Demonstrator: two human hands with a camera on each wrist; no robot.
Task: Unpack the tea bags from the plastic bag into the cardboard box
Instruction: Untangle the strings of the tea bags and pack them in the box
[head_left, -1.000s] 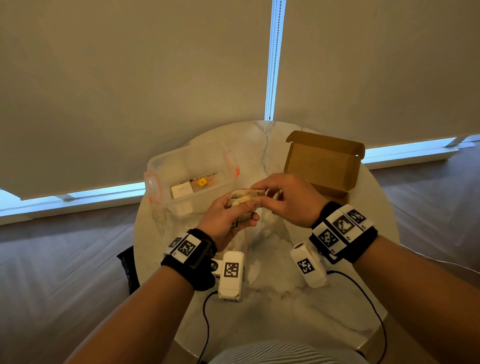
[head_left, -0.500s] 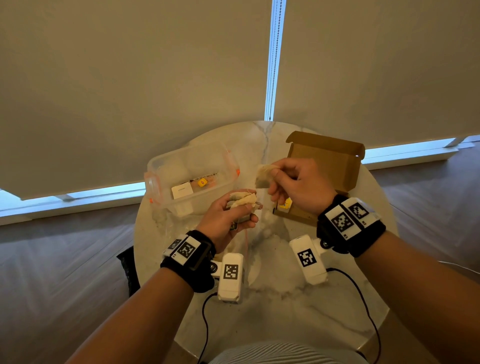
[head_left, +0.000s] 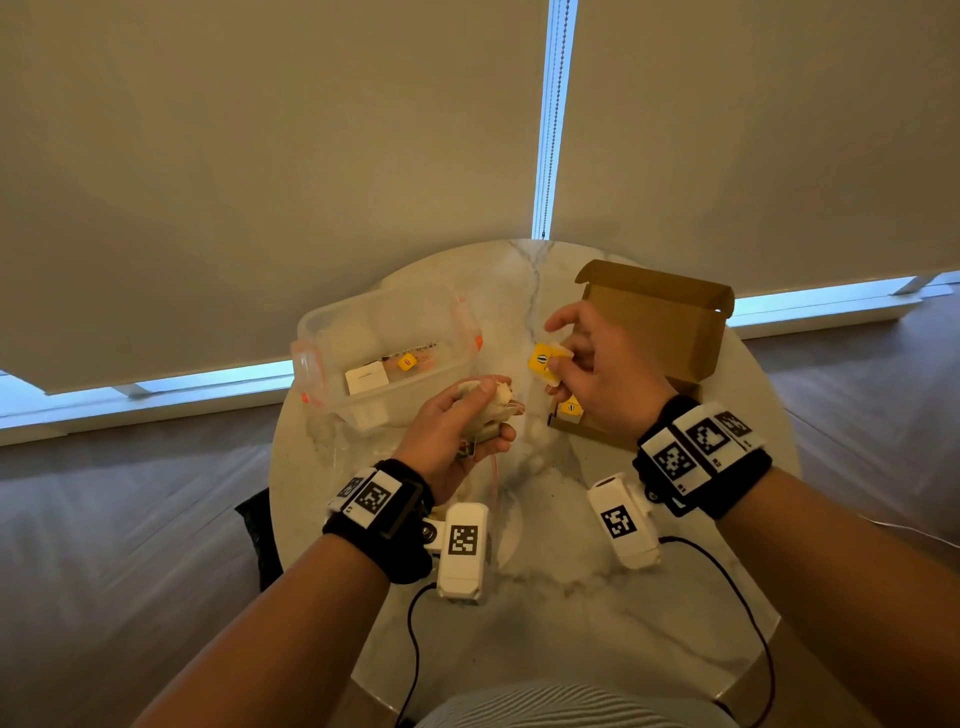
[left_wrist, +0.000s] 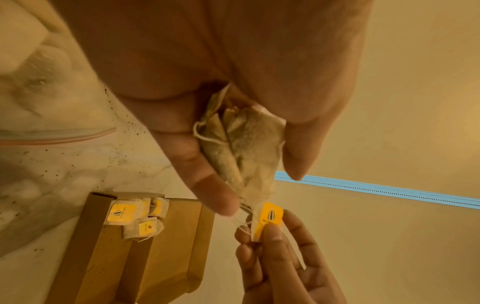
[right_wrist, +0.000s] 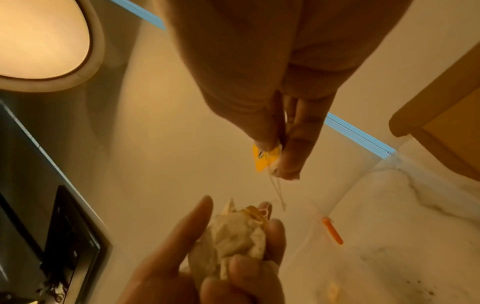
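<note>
Both hands work above the round table (head_left: 545, 597) in the head view. A second ago they met over the bundle; half a second ago the right hand (head_left: 602, 374) had drawn one tea bag (head_left: 545, 361) off toward the cardboard box (head_left: 660, 317). Now it pinches that bag by its yellow tag just in front of the box, while the left hand (head_left: 457, 426) is curled round the bundle of tea bags (head_left: 491, 402), nearer the person than the box and to its left. One more bag is judged to be nearly delivered. Left of the box stands a clear plastic tub (head_left: 384, 343); the gap between tub and box looks wide enough for the hand to pass.

From the left wrist, the left hand's fingers (left_wrist: 207, 185) and thumb hold the bundle (left_wrist: 244, 148), and its strings trail toward the right hand's tag (left_wrist: 270, 218); they could snag as the bag leaves. Three tea bags (left_wrist: 137, 216) already lie in the box (left_wrist: 155, 246) at one end, the rest of its floor bare. Part of the clear plastic bag (left_wrist: 52, 135) lies on the table beside the box.

From the right wrist, the fingertips (right_wrist: 291, 160) clamp the tag (right_wrist: 262, 158), thread dangling toward the bundle (right_wrist: 236, 236). A raised box flap (right_wrist: 441, 123) stands close at the right; the hand would need to clear it.
</note>
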